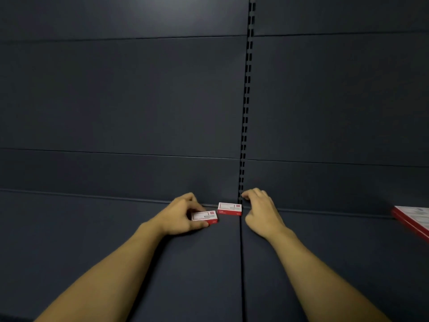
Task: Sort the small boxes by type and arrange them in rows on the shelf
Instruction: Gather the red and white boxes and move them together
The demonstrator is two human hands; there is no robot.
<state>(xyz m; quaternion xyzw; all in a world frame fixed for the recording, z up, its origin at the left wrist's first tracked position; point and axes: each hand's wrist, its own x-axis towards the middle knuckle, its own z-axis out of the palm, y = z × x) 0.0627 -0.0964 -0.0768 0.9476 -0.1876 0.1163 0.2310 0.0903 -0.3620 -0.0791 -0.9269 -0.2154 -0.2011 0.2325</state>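
Forearms reach in from the near edge, and the left hand (178, 214) pinches a small red-and-white box (204, 216) between thumb and fingers, resting on the dark shelf (92, 228). Just beside it, toward the back panel (139, 101), sits a matching second box (229, 208), tight against the slotted upright (243, 135). The right hand (262, 212), on the far side of that second box, is loosely curled and holds nothing. Risk here: nudging the held box in crooked could knock its neighbour askew. Well right of the second box, a larger red-edged carton (413, 220) peeks in; contents unseen.
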